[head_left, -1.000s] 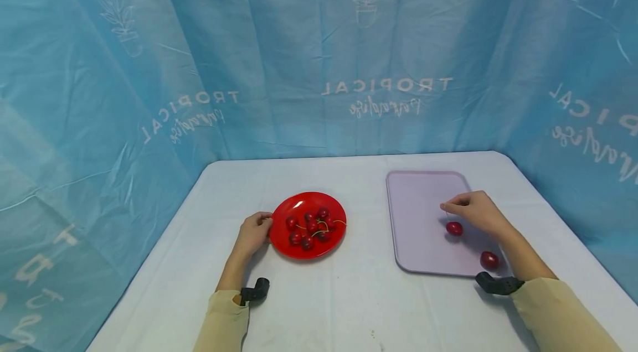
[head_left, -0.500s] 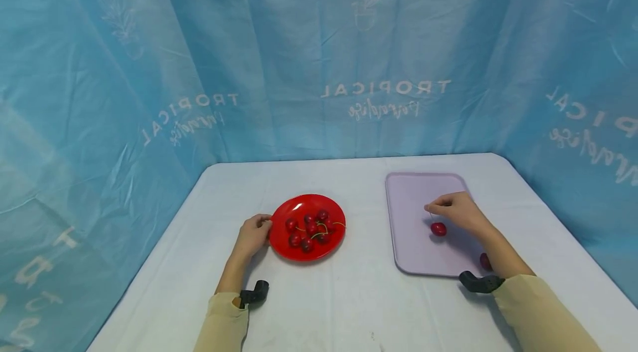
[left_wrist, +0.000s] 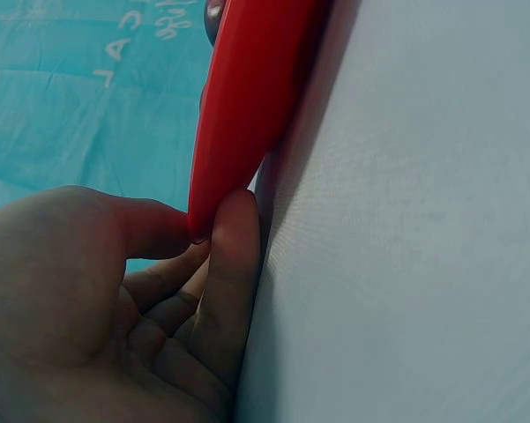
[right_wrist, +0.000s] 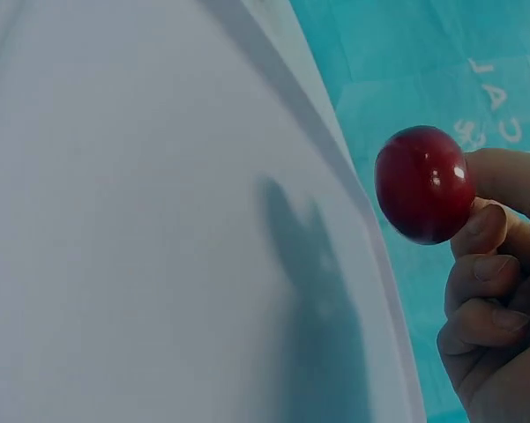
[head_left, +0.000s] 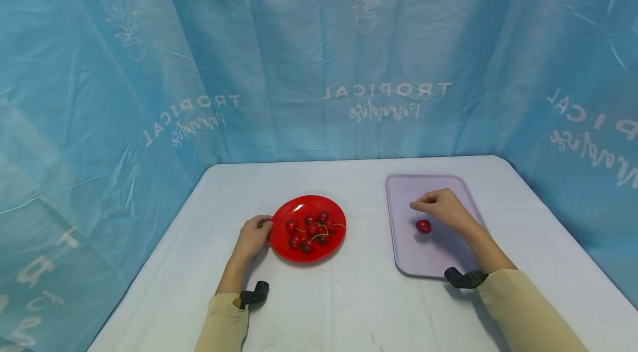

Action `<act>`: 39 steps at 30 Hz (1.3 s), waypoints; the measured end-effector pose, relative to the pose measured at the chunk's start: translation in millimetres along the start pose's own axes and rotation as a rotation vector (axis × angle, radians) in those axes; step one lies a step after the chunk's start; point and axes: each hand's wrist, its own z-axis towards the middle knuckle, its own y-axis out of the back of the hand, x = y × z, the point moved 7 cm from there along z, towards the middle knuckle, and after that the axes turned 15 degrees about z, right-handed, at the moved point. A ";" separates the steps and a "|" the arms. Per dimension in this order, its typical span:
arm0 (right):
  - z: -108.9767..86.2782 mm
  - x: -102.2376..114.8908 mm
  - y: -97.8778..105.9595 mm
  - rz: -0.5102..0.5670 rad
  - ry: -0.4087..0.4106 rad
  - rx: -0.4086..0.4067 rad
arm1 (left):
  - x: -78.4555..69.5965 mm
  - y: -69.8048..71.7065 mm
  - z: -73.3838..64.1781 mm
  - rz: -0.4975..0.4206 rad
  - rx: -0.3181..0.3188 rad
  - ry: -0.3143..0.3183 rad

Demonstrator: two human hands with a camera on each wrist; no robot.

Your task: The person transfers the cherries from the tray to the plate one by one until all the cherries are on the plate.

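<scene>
My left hand [head_left: 253, 234] pinches the left rim of a red plate [head_left: 291, 211]; in the left wrist view the thumb [left_wrist: 154, 227] lies on top of the rim and a finger is under it. Several dark red cherries [head_left: 311, 227], some with green stems, lie together on the plate. Over the purple tray [head_left: 406, 252], my right hand [head_left: 443, 208] holds a single cherry [head_left: 423, 226] by its thin stem, between thumb and fingertips. That cherry hangs below the fingers, and in the right wrist view the cherry [right_wrist: 425, 185] appears large in front of the fingers.
A white cloth [head_left: 359, 308] covers the table, with bare cloth between plate and tray. Blue printed curtains [head_left: 279, 64] stand round the back and sides. Each wrist carries a black camera mount [head_left: 255, 293].
My right hand has moved left across the tray with the cherry hanging from it. The other red fruit near the tray's front right corner is now hidden by my arm. The left hand stays put.
</scene>
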 end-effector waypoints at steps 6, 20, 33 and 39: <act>2.5 4.8 -6.8 0.013 -0.010 0.003 | 0.6 -0.5 0.4 0.009 0.000 0.007; 15.9 17.5 -27.5 0.105 -0.002 0.021 | -1.2 0.6 1.1 -0.005 -0.005 -0.014; 24.0 29.0 -54.1 0.131 -0.048 0.029 | 0.2 1.0 0.5 -0.008 -0.003 -0.007; 28.9 30.4 -66.7 0.133 -0.058 0.022 | 0.4 0.7 1.2 -0.005 0.000 -0.007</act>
